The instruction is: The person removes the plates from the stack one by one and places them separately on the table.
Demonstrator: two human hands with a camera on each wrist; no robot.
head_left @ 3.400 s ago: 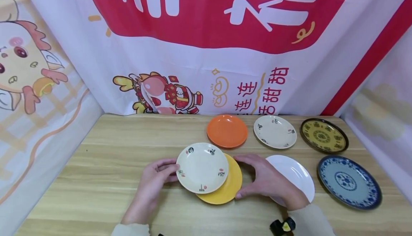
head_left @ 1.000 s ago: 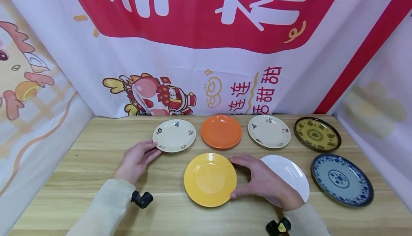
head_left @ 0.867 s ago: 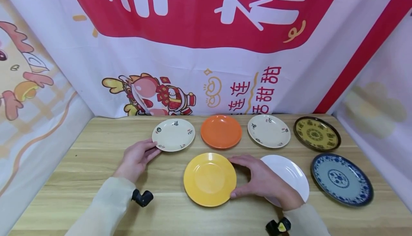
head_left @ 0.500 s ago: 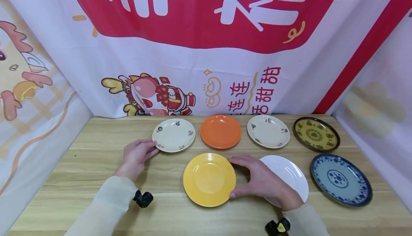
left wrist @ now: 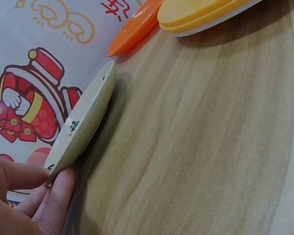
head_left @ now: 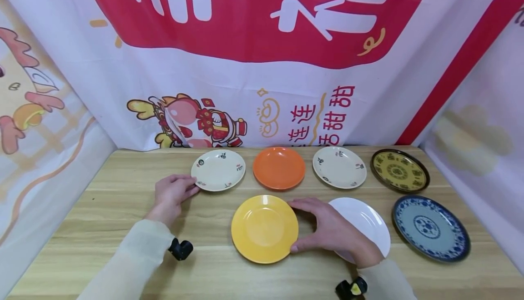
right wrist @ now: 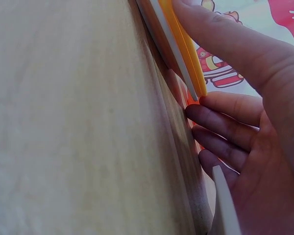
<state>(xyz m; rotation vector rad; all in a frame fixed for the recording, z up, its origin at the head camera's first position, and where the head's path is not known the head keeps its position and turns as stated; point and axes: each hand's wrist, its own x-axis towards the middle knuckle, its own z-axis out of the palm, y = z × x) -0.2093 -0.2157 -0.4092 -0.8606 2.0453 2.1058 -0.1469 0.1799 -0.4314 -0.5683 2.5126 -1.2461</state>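
Observation:
A cream plate (head_left: 218,170) with small black and red motifs sits at the back left, near the wall cloth. My left hand (head_left: 173,195) pinches its near-left rim; the left wrist view has the thumb above and fingers (left wrist: 60,200) beneath. In front is a yellow plate (head_left: 264,229), which the left wrist view shows stacked on another yellow one with a white layer (left wrist: 218,22) underneath. Thumb and index finger of my right hand (head_left: 327,227) span the right side of this stack, fingertips at the rim. Its other fingers (right wrist: 225,127) extend loosely.
An orange plate (head_left: 279,168), a second cream plate (head_left: 339,167) and a dark-rimmed yellow-green plate (head_left: 400,170) line the back. A white plate (head_left: 368,220) lies partly behind my right forearm, and a blue-patterned plate (head_left: 431,228) lies farther right. Printed cloth (head_left: 229,54) borders the wooden table (head_left: 102,245).
Since the oldest frame, my left hand has carried the cream plate from above the yellow stack to the back left. Over the last second both hands have hardly moved; the view shifts slightly.

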